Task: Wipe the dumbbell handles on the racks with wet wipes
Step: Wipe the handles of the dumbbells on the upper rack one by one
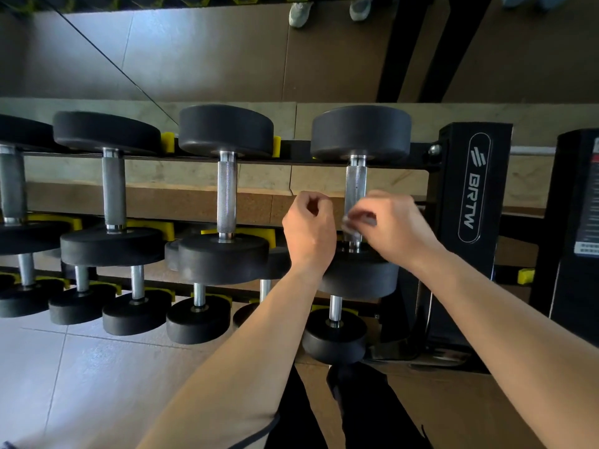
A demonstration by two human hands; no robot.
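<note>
From the head camera, my right hand (393, 223) has its fingertips pinched on a small, blurred wet wipe (351, 223), pressed to the low end of the dumbbell handle (355, 186) at the right end of the top rack, just above the near weight head (359, 273). My left hand (309, 230) hangs just beside that handle with its fingers curled in, and I see nothing in it. I think the main risk is the grip on the wipe. It is only a fingertip pinch, and the knurled steel could drag the wipe out, or bunch it so that my bare fingers rub the metal instead. Because the wipe sits so low, I could also clean only the near end and miss the stretch up by the far head. The back of the handle is hidden from me, so a one-sided pass could leave it dirty. The rack upright (473, 189) stands close on my right, and a wide stroke could knock my knuckles on it. The next handle (227, 196) and those farther left have no wipe on them, and a wipe this small may dry out before I get there.
</note>
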